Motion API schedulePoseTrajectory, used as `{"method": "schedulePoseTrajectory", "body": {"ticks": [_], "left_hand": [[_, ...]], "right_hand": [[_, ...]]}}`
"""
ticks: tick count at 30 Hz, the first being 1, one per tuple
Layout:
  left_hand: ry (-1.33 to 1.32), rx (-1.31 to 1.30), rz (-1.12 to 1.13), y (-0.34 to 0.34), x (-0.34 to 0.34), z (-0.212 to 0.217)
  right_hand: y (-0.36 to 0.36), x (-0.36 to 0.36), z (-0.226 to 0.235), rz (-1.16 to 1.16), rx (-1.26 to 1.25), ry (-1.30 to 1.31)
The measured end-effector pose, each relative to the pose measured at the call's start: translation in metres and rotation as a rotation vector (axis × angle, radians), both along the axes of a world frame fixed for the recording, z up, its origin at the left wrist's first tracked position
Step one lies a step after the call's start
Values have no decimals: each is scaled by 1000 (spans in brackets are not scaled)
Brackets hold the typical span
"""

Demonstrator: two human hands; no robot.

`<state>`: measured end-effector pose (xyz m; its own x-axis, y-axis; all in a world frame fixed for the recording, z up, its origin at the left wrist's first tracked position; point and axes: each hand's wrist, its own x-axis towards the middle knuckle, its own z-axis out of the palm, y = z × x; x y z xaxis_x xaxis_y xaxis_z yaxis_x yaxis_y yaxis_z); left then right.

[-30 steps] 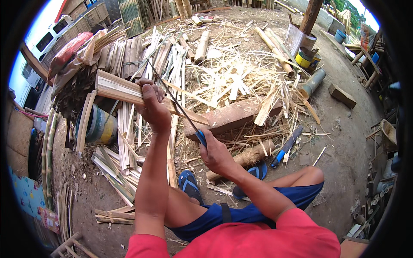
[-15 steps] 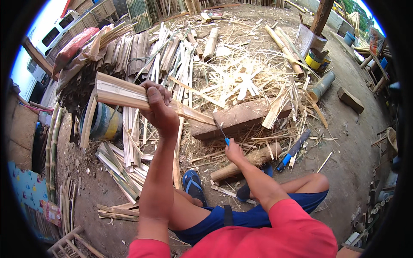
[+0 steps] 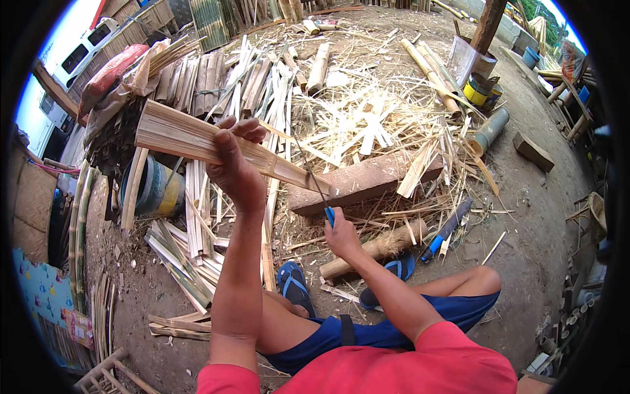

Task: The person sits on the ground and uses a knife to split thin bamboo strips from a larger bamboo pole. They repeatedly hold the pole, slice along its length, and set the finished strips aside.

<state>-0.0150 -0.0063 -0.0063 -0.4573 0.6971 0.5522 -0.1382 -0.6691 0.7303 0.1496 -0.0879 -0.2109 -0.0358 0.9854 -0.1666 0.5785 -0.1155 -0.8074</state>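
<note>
A split bamboo slat (image 3: pixel 177 135) slants across the middle, wide end up at the left and narrower end at the left part of a thick wooden block (image 3: pixel 374 181). My left hand (image 3: pixel 237 167) holds it around mid-length, thumb over the near face, fingers partly straightened beyond the far edge. In my right hand (image 3: pixel 342 238) is a long thin-bladed knife with a blue handle (image 3: pixel 329 215). Its blade crosses the slat near the lower end and points up and away to the left. Whether the edge bites into the wood I cannot tell.
Pale shavings (image 3: pixel 367 121) lie heaped beyond the block. A bamboo log (image 3: pixel 387 246) and a dark, blue-ended sheath-like tool (image 3: pixel 447 230) lie near my feet. Bundled slats (image 3: pixel 197 82) and a blue-yellow bucket (image 3: pixel 161 187) stand left. A green bamboo piece (image 3: pixel 489 131) lies right.
My right hand and the knife have moved left and slightly up, and the blade now lies across the slat. My left fingers have loosened and straightened a little; the slat's raised end has shifted slightly left.
</note>
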Motion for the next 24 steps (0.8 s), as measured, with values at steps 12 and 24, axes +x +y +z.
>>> {"method": "schedulePoseTrajectory", "body": {"ticks": [12,24], "left_hand": [[-50,-57,-732,13,-47,-13],[-29,17,-577,3,-38,-9]], "right_hand": [[-34,26,59,135,233,119],[-20,47,-8,34,-81,-98]]}}
